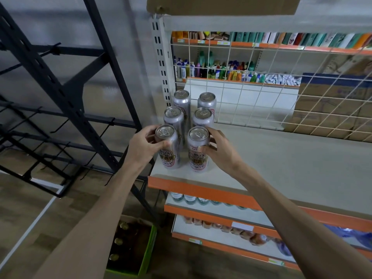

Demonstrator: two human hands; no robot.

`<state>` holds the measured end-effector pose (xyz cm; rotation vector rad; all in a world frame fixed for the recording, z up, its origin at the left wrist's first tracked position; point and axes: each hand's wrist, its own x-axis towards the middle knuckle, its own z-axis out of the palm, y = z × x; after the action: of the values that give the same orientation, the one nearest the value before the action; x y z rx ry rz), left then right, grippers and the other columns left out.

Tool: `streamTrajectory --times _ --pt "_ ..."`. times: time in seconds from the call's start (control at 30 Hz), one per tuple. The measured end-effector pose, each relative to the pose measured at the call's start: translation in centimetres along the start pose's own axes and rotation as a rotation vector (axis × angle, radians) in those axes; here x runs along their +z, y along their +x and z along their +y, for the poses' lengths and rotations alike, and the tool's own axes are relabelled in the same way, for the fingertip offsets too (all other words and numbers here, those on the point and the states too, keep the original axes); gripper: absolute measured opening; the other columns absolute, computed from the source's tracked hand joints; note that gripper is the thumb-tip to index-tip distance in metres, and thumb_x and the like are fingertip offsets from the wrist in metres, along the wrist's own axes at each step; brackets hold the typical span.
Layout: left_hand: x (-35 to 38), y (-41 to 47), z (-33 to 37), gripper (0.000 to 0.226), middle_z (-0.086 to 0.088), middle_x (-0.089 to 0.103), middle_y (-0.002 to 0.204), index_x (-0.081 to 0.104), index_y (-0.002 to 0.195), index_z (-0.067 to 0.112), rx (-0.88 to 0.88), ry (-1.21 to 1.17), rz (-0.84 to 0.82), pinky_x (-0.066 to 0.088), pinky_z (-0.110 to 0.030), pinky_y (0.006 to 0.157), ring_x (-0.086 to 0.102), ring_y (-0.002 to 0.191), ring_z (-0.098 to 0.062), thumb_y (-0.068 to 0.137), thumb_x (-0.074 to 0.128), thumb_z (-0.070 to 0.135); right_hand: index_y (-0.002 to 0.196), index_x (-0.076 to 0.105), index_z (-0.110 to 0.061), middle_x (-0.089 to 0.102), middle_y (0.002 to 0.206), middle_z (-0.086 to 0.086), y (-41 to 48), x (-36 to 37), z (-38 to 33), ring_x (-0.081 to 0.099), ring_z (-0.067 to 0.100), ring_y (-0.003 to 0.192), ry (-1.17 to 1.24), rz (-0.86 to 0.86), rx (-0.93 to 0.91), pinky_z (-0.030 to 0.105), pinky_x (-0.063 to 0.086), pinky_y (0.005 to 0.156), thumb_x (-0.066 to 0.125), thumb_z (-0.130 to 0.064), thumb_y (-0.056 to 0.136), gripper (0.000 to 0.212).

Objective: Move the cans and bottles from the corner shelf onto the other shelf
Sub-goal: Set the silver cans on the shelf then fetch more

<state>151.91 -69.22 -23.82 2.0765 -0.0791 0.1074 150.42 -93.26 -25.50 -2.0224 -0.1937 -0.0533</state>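
while both hands are full, mind the orange-edged shelf (281,158): its left end is open beside the black rack (66,97). your left hand (141,146) curls round the front left can (168,152), your right hand (219,150) round the front right can (198,154), both at the shelf's front left corner. a slipping grip could topple the four cans behind (175,117) or drop one off that end.

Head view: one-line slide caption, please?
Left hand grips front-left can, right hand grips front-right can; four cans behind on orange-edged shelf.
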Motion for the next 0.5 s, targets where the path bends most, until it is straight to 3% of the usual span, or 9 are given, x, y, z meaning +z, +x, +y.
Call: streamTrajectory --times 0.17,0.33,0.4,0.5 --pt "0.14 -0.14 0.05 0.06 0.006 0.068 0.114 0.063 0.125 0.016 -0.016 -0.01 -0.01 0.048 -0.012 0.086 0.061 0.102 0.003 0.071 0.089 0.026 0.137 0.048 -0.018 0.046 0.121 -0.003 -0.25 0.14 -0.01 0.055 0.022 0.114 0.016 0.003 0.015 0.037 0.049 0.1 0.07 -0.003 0.083 0.06" --pt "-0.04 -0.27 0.01 0.063 0.008 0.066 0.114 0.06 0.126 0.017 -0.032 -0.018 -0.036 0.05 -0.018 0.091 0.06 0.105 0.002 0.071 0.088 0.028 0.139 0.047 -0.016 0.045 0.124 -0.002 -0.56 -0.02 0.04 0.054 0.022 0.116 -0.004 0.002 0.03 0.029 0.045 0.1 0.067 0.0 0.085 0.06" --pt "-0.01 -0.4 0.16 0.066 0.012 0.063 0.113 0.058 0.128 0.016 -0.031 -0.008 -0.051 0.049 -0.017 0.092 0.059 0.103 0.005 0.071 0.087 0.03 0.14 0.045 -0.016 0.045 0.126 0.0 -0.54 0.02 0.19 0.053 0.022 0.117 -0.009 -0.008 0.033 0.032 0.045 0.103 0.067 -0.001 0.085 0.061" --pt "-0.18 -0.55 0.27 0.085 0.004 0.059 0.132 0.049 0.141 0.013 -0.05 -0.009 -0.076 0.046 -0.025 0.102 0.058 0.117 -0.006 0.069 0.088 0.037 0.143 0.041 -0.016 0.046 0.132 -0.001 -0.61 0.07 0.61 0.05 0.02 0.124 0.021 -0.022 0.041 0.036 0.044 0.106 0.069 -0.004 0.085 0.066"
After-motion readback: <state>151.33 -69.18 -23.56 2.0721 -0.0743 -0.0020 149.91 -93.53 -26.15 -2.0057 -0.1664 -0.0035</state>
